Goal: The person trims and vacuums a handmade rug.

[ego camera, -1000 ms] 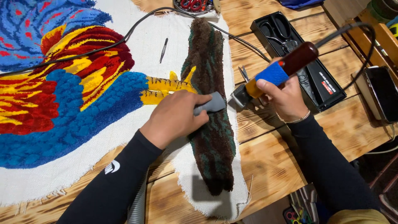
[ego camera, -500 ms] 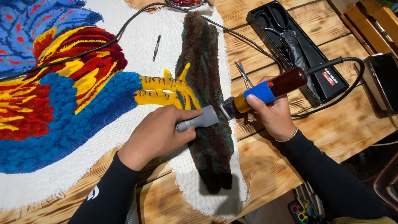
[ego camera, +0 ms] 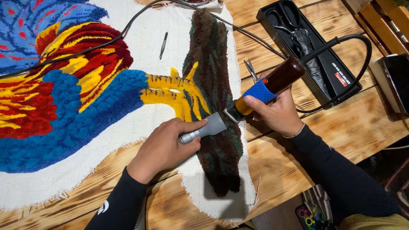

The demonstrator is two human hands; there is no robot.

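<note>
A tufted rug (ego camera: 76,98) on white backing cloth lies on the wooden table (ego camera: 341,136); it shows a bird in blue, red and yellow, with yellow claws on a dark brown and green branch strip (ego camera: 217,127). My left hand (ego camera: 164,147) grips a grey flat nozzle (ego camera: 204,129) pressed on the branch strip. My right hand (ego camera: 275,113) holds a corded electric trimmer (ego camera: 272,85) with a blue grip and dark brown body, its head meeting the nozzle at the strip's right edge.
An open black case (ego camera: 306,47) with scissors lies at the back right. Small scissors (ego camera: 251,70) rest beside the rug. Tweezers (ego camera: 162,44) lie on the white cloth. A black cable (ego camera: 85,49) crosses the rug. A dark device (ego camera: 394,83) sits at the far right.
Both hands and their tools have slid a little down and leftward along the branch strip, staying together. My head view has shifted, showing more of the rug's left side.
</note>
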